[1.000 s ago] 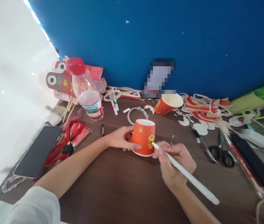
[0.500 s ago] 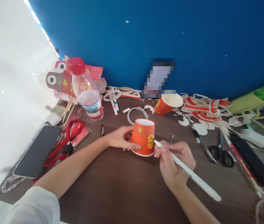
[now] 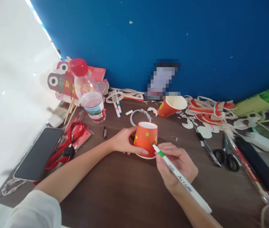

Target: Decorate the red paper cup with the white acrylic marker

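Note:
An orange paper cup (image 3: 144,137) with yellow print stands upright over the dark table (image 3: 115,190), its white rim facing up. My left hand (image 3: 127,142) grips it from the left, thumb across the lower front and the other fingers mostly hidden behind. A white acrylic marker (image 3: 184,182) with a green tip and band lies in my right hand (image 3: 178,164), pinched near the tip. The green tip points at the cup's front right side; whether it touches is hard to tell.
Behind the cup are a tape ring (image 3: 132,118), another orange cup (image 3: 166,109) and paper strips (image 3: 206,109). A water bottle (image 3: 93,106) and phone (image 3: 39,153) stand and lie left. Scissors (image 3: 226,158) and a black pen (image 3: 208,148) lie right.
The cup has turned in my left hand, its yellow characters shifting to the right edge. The marker has rolled, showing its lettering, and its tip has moved slightly left.

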`<action>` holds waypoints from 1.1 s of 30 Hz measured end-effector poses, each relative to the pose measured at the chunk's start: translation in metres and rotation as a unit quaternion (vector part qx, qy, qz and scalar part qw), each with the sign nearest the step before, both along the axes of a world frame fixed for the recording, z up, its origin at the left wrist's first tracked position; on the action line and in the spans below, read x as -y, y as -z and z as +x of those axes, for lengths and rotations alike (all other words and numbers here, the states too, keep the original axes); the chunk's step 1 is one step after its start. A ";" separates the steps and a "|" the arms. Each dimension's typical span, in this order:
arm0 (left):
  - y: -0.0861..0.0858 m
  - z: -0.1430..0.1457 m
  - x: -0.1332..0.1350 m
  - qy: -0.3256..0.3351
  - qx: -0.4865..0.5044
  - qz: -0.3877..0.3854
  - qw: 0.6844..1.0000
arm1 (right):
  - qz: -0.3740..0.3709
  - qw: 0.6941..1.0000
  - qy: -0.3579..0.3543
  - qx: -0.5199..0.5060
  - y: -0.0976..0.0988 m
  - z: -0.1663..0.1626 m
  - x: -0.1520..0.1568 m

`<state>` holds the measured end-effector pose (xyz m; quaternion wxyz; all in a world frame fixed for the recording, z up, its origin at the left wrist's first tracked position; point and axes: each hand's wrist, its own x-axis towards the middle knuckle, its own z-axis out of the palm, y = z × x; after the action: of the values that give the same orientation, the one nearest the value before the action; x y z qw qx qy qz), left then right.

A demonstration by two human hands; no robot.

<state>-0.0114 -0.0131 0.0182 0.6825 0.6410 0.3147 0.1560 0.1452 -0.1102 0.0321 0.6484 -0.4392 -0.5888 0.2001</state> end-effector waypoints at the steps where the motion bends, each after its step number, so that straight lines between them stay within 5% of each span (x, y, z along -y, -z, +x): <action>1: 0.001 0.000 0.000 0.000 0.001 0.011 1.000 | 0.004 1.000 0.003 0.006 0.000 0.000 -0.001; 12: 0.004 0.001 -0.001 -0.025 0.015 0.089 0.996 | -0.004 0.999 0.030 0.015 0.002 -0.002 -0.002; 33: 0.006 0.001 0.000 -0.024 0.016 0.092 0.995 | -0.030 0.999 0.033 0.018 0.005 -0.002 0.002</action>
<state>-0.0107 -0.0128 0.0122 0.6214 0.6908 0.3037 0.2108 0.1434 -0.1120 0.0272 0.6305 -0.4816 -0.5788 0.1884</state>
